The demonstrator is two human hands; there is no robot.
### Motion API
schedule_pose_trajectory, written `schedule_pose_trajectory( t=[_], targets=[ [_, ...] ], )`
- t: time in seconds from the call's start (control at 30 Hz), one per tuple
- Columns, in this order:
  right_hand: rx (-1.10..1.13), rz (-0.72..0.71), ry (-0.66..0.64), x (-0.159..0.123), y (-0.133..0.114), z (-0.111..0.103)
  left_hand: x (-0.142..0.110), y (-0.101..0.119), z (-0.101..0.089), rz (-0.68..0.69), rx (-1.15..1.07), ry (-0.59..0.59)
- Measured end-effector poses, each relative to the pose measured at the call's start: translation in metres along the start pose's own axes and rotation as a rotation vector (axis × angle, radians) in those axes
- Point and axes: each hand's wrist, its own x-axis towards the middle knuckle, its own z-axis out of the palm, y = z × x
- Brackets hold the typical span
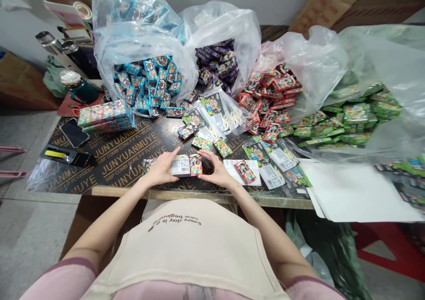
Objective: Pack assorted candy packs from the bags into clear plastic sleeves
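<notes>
My left hand (162,169) and my right hand (216,170) grip the two ends of a flat clear packet (182,166) near the table's front edge. A small red box (195,164) shows at the packet's right end. Both hands curl round the packet, fingers on top. A loose red box (245,171) lies on a white card just right of my right hand. Several printed packets (212,114) and small boxes lie just beyond my hands.
Clear bags hold blue boxes (149,85), purple boxes (217,63), red boxes (272,94) and green boxes (352,116). A stack of wrapped boxes (106,116), a phone (73,132), a tape cutter (66,156) and flasks (53,45) stand left. White sheets (348,194) lie right.
</notes>
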Motion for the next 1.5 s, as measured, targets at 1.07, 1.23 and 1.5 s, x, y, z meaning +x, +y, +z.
schedule_pose_trajectory(
  t=[1.07,1.23,1.5],
  targets=[
    [-0.648,0.089,0.244,0.043,0.007,0.005,0.016,0.01,0.005,-0.258,-0.159,0.271],
    [-0.439,-0.065,0.143,0.034,-0.037,0.012,0.038,0.032,0.01,-0.516,-1.074,0.22],
    [-0.005,-0.167,0.109,0.02,-0.045,-0.024,0.038,0.08,-0.059,-0.187,-0.641,0.102]
  ],
)
